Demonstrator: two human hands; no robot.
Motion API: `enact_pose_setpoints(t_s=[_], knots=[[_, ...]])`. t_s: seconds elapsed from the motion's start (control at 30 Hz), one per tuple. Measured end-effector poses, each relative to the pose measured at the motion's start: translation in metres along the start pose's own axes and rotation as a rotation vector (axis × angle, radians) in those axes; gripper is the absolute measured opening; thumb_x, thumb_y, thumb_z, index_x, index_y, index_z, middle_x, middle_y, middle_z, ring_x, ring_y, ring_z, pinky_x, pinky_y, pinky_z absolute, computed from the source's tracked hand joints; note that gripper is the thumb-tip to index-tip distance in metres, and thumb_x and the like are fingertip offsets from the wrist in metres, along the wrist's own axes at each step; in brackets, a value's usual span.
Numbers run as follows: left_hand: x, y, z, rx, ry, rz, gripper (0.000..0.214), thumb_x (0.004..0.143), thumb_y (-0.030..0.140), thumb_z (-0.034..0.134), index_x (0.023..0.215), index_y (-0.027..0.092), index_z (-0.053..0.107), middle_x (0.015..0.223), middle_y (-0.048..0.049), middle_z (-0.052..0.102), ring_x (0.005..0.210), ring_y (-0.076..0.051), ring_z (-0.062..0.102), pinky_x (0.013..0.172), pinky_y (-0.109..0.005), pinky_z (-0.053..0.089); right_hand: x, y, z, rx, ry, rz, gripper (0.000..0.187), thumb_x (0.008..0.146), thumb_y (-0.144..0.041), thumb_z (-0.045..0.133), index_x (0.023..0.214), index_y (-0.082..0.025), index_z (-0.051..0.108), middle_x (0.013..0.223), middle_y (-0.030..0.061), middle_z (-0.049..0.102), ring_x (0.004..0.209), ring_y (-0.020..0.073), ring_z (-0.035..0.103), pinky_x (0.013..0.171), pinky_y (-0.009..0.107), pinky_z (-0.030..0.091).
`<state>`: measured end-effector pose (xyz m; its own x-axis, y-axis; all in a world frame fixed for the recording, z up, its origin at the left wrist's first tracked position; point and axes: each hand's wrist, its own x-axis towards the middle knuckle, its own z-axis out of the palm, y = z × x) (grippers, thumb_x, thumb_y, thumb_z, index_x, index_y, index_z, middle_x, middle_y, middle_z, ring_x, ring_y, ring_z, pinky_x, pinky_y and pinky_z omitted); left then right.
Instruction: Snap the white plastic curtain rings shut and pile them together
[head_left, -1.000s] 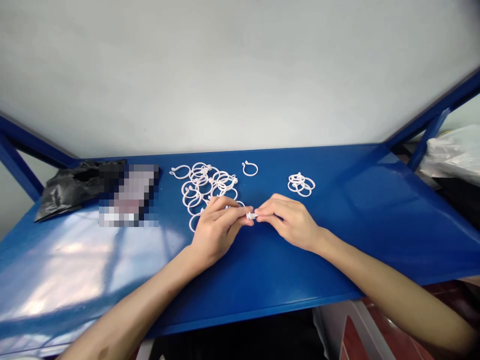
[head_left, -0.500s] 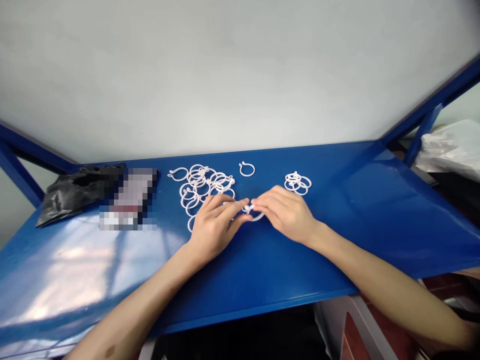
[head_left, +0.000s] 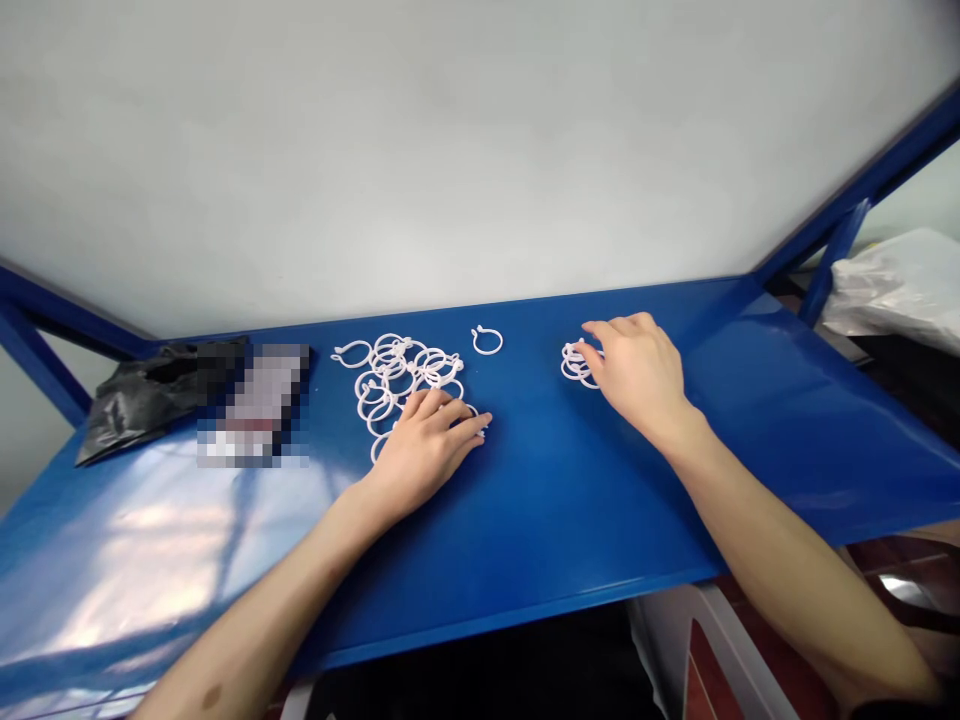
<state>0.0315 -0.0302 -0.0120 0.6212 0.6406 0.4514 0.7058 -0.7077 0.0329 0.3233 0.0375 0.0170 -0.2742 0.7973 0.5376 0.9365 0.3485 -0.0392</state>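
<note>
A loose pile of white plastic rings (head_left: 403, 380), each with a small knob or eyelet like a curtain ring, lies on the blue table (head_left: 525, 540). My left hand (head_left: 427, 440) rests palm down over the near right part of this pile, fingers stretched out. Part of a ring shows by its fingertips, and the hand hides others. On the right, my right hand (head_left: 637, 370) hovers at a smaller group of white rings (head_left: 577, 368), thumb and forefinger apart, partly covering them. One single white ring (head_left: 488, 342) lies alone between the two groups.
A black plastic bag (head_left: 142, 400) and a blurred-out flat item (head_left: 259, 400) lie at the left of the table. The white wall (head_left: 465, 150) rises behind its back edge. Blue frame bars (head_left: 840, 250) slant at both sides, with a clear plastic bag (head_left: 900, 285) beyond the right one.
Both hands had been together on a white ring at the middle. My right hand has moved right to the smaller group and opened; my left has settled back over the pile.
</note>
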Motion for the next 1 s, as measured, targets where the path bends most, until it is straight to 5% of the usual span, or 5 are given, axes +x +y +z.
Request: enact_pose_setpoints(t_s=[0.17, 0.33, 0.5, 0.7, 1.0], knots=[[0.001, 0.005, -0.002, -0.171, 0.112, -0.05, 0.019, 0.097, 0.021, 0.061, 0.113, 0.02, 0.071, 0.096, -0.0056, 0.075, 0.089, -0.021, 0.057, 0.084, -0.038, 0.046, -0.01, -0.04, -0.002, 0.346, -0.114, -0.286, 0.029, 0.1, -0.031, 0.057, 0.125, -0.02, 0.068, 0.114, 0.0115, 0.073, 0.11, 0.0294, 0.061, 0.092, 0.049, 0.056], [0.003, 0.012, -0.011, -0.498, 0.1, -0.056, 0.024, 0.098, 0.018, 0.058, 0.118, 0.024, 0.068, 0.097, -0.0047, 0.075, 0.093, -0.019, 0.058, 0.085, -0.036, 0.051, -0.029, -0.069, 0.005, 0.662, -0.272, -0.42, 0.04, 0.101, -0.025, 0.054, 0.141, -0.023, 0.053, 0.153, 0.0106, 0.051, 0.137, 0.0245, 0.053, 0.106, 0.047, 0.054], [0.003, 0.012, -0.017, -0.827, 0.059, -0.262, 0.022, 0.102, 0.025, 0.053, 0.117, 0.024, 0.069, 0.09, -0.0049, 0.073, 0.091, -0.018, 0.062, 0.084, -0.035, 0.053, -0.033, -0.075, 0.008, 0.808, -0.181, -0.42, 0.02, 0.102, -0.018, 0.051, 0.118, -0.018, 0.063, 0.115, 0.0087, 0.075, 0.105, 0.0194, 0.072, 0.091, 0.036, 0.061], [0.004, 0.011, -0.014, -0.992, 0.125, -0.544, 0.027, 0.098, 0.037, 0.06, 0.117, 0.021, 0.069, 0.09, -0.0044, 0.072, 0.08, -0.015, 0.069, 0.075, -0.03, 0.055, -0.034, -0.076, 0.007, 0.86, -0.069, -0.325, 0.015, 0.1, -0.024, 0.059, 0.114, -0.02, 0.062, 0.1, 0.0053, 0.077, 0.084, 0.0155, 0.074, 0.074, 0.027, 0.061], [0.005, 0.021, -0.008, -0.878, 0.298, -0.598, 0.019, 0.09, 0.035, 0.072, 0.107, 0.028, 0.079, 0.083, -0.0023, 0.072, 0.076, -0.014, 0.062, 0.069, -0.029, 0.055, -0.033, -0.078, 0.004, 0.887, 0.0, -0.411, 0.01, 0.1, -0.02, 0.058, 0.106, -0.02, 0.066, 0.09, 0.0041, 0.076, 0.08, 0.0161, 0.072, 0.073, 0.03, 0.061]])
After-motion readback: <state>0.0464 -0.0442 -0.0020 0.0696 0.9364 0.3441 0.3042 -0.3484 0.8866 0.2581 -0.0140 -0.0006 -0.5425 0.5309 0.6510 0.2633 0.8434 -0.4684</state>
